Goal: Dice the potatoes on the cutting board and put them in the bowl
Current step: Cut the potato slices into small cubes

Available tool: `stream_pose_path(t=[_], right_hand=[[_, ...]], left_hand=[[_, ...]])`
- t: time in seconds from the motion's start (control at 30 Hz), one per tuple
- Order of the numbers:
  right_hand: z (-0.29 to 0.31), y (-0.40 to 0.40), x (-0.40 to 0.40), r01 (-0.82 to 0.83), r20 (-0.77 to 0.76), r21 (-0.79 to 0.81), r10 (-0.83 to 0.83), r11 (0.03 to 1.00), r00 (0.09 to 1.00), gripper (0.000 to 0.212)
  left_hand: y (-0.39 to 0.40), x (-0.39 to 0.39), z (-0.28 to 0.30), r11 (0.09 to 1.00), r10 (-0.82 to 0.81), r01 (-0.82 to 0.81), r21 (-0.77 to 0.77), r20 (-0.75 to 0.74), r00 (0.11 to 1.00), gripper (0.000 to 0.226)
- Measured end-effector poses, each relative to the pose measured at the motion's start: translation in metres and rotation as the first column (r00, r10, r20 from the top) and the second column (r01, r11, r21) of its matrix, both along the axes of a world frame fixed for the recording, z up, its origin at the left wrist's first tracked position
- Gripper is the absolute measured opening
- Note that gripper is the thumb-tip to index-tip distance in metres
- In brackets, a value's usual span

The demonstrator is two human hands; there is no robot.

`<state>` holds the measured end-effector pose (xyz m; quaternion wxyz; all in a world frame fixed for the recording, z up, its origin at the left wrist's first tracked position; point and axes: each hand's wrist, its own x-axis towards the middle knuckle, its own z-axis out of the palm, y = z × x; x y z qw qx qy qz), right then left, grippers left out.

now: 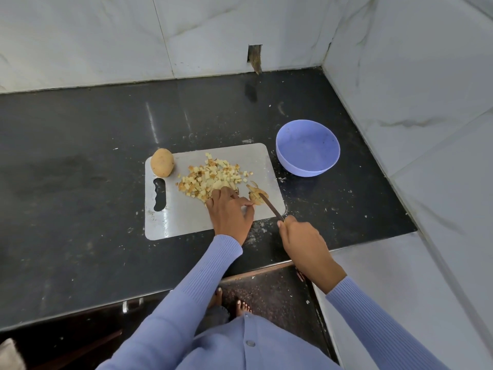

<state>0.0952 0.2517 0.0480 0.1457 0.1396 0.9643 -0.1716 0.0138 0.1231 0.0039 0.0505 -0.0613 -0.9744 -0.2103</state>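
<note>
The left hand (229, 212) pinched a potato scrap (255, 196) steady at the cutting board's (186, 217) four o'clock while the right hand (301, 239) gripped the knife (270, 205) against it. Dice (210, 178) lay heaped mid-board, a whole potato (162, 162) waited at ten o'clock, and the bowl (307, 148) sat empty at two o'clock.

A dark, speckled stone bench (80, 182) fills a corner of white marble-veined wall tiles (413, 76), with a small rectangular hole (254, 53) in the wall behind it and dark speckled floor (272, 292) below its front edge.

Black countertop (80, 169) w/ white crumbs, marble-look wall tiles (106, 36), dark floor (266, 289).
</note>
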Motion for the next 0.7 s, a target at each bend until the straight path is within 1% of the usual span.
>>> stream_pose_path(t=[0.1,0.23,0.47,0.7], right_hand=[[0.000,-0.006,-0.012,-0.024,-0.023,-0.010,0.023,1.000,0.999,0.036],[-0.007,-0.009,-0.021,-0.062,-0.011,0.018,0.062,0.998,0.998,0.036],[-0.014,-0.009,-0.024,-0.075,0.041,0.044,0.073,0.996,0.996,0.034],[-0.015,-0.009,-0.027,-0.125,0.084,0.094,0.117,0.988,0.990,0.028]], left_hand=[[-0.001,0.004,-0.003,0.999,0.003,-0.002,0.032,-0.040,0.999,0.007],[0.000,0.002,-0.002,0.998,0.032,-0.030,0.050,-0.030,0.999,0.008],[0.003,-0.006,-0.002,0.992,0.087,-0.092,0.088,0.063,0.994,0.018],[0.010,-0.013,0.006,0.978,0.132,-0.159,0.139,0.183,0.974,0.014]])
